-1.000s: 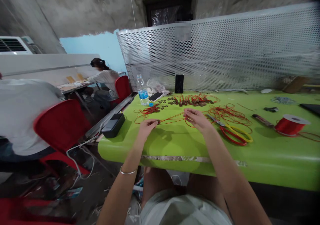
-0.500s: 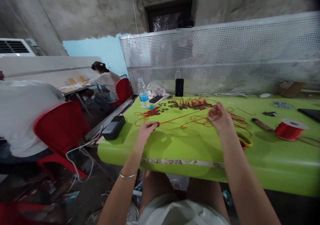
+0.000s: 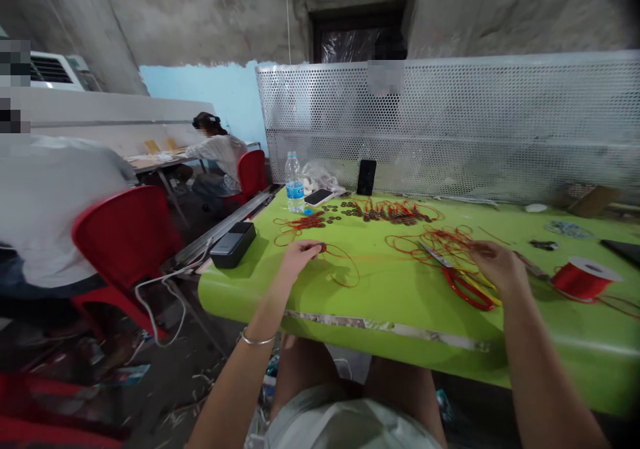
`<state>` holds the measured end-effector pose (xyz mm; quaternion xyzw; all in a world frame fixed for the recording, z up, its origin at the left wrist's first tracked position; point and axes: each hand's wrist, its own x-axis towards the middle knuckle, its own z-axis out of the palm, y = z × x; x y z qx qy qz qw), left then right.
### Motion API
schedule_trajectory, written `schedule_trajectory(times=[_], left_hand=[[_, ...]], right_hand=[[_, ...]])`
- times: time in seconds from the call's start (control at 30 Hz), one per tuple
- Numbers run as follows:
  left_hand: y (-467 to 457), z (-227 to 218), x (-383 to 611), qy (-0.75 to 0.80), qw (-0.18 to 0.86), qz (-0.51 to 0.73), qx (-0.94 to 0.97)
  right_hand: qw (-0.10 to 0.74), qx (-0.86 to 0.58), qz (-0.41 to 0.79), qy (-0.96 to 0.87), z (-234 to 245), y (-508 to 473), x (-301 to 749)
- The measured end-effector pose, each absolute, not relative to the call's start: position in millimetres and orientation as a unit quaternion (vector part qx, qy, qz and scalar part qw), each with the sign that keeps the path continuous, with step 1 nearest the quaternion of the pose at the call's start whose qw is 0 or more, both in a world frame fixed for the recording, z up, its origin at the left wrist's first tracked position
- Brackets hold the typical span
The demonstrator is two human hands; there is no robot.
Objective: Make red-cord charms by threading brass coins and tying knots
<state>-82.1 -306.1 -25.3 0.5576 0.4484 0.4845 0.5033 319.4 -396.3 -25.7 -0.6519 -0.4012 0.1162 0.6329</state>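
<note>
My left hand [image 3: 299, 257] rests on the green table [image 3: 380, 302], its fingers pinched on a small dark coin [image 3: 322, 247] threaded on red cord [image 3: 345, 269]. A thin stretch of that cord runs right across the table to my right hand [image 3: 495, 264], which is closed on the cord's far end. My right hand hovers just above the red and yellow scissors [image 3: 465, 282] and beside a tangle of red cords [image 3: 440, 241]. More coins on red cords [image 3: 395, 212] lie in a row further back.
A red ribbon spool [image 3: 583, 277] sits at the right. A water bottle [image 3: 295, 184], two phones [image 3: 367, 176] and a black box [image 3: 233, 244] lie at the table's left and back. A perforated metal screen [image 3: 450, 122] backs the table. Two other people sit on red chairs [image 3: 127, 236] to the left.
My right hand has swept from the table's middle out to the right, drawing the red cord taut through the coin. My left hand has stayed on the coin. The camera has shifted slightly.
</note>
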Motion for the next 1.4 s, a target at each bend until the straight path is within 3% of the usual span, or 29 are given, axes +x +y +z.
schedule_trajectory(times=[0.1,0.2,0.3,0.4,0.6,0.83,1.1,1.4], left_hand=[[-306.7,-25.1,-82.3,0.452,0.5,0.481,0.56],[-307.0,-25.1,-82.4,0.454,0.494,0.479,0.566],[-306.9,-25.3,-82.2,0.457,0.488,0.478,0.569],[-306.9,-25.7,-82.0,0.457,0.485,0.479,0.571],[-306.5,-26.6,-81.8,0.452,0.49,0.485,0.566],[-306.9,-26.0,-82.6,0.44,0.496,0.493,0.564],[-306.9,-26.0,-80.8,0.454,0.475,0.487,0.576],[-304.0,-21.5,-80.1,0.481,0.44,0.421,0.631]], right_hand=[[0.52,-0.689,0.043,-0.503,-16.9,-391.3,283.9],[0.469,-0.619,0.133,-0.615,-5.3,-387.4,221.5],[0.332,-0.575,0.194,-0.722,1.4,-390.6,159.0],[0.263,-0.575,0.172,-0.756,-3.1,-394.0,125.9],[0.236,-0.558,0.099,-0.789,-21.8,-378.7,138.1],[0.216,-0.501,0.141,-0.826,-20.5,-357.1,134.5],[0.301,-0.491,0.163,-0.801,-20.7,-371.9,131.1],[0.274,-0.462,0.164,-0.827,-23.6,-382.4,127.1]])
